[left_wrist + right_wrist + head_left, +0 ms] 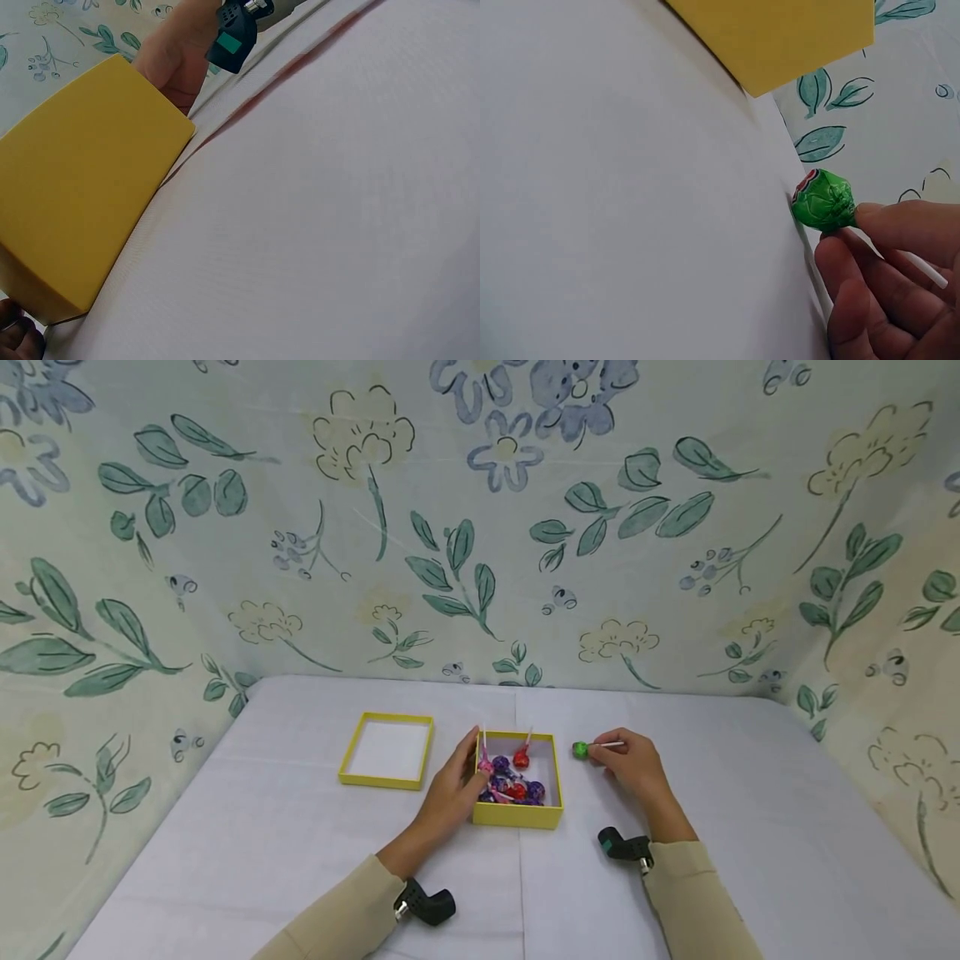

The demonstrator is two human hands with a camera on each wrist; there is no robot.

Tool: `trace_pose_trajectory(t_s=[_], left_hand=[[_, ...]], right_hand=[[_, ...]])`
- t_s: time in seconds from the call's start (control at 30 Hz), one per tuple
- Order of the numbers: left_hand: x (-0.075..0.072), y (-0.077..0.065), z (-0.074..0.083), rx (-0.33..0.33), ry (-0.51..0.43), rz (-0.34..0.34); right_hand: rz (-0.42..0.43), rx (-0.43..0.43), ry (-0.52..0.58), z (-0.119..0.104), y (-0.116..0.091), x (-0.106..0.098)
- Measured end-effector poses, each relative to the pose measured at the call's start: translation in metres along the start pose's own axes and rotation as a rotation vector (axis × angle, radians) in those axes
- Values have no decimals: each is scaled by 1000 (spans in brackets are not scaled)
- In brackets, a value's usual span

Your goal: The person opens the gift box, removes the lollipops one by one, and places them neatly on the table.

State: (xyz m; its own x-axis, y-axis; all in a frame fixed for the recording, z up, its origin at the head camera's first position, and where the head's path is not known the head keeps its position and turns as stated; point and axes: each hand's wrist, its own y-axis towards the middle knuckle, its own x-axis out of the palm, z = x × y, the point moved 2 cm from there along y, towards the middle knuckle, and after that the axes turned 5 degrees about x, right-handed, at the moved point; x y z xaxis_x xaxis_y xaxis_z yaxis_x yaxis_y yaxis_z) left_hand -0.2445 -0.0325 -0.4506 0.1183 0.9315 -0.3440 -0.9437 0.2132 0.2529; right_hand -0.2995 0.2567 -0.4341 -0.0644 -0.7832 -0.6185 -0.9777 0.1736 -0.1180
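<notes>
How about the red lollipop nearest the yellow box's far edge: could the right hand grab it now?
Probably not freely: the right hand pinches a green lollipop. Otherwise, the way to the red lollipop looks clear: the yellow box is open-topped, and the left hand grips its left side.

On tbl [262, 827]: box [517, 815] near mid, pops [517, 791] inside; lid [381, 782] to L, slightly farther bk. B/w lid & box, on box's L side: L hand [453, 781]. R of box, apart: pop [580, 750] in R hand [630, 764]. Bhd tbl: backdrop [480, 485].
</notes>
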Motion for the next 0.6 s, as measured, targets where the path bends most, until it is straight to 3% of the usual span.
trace_pose_trajectory(t_s=[0.6], left_hand=[[1,-1,-1,-37,2,4]], right_hand=[[7,49,50,-7,8,6]])
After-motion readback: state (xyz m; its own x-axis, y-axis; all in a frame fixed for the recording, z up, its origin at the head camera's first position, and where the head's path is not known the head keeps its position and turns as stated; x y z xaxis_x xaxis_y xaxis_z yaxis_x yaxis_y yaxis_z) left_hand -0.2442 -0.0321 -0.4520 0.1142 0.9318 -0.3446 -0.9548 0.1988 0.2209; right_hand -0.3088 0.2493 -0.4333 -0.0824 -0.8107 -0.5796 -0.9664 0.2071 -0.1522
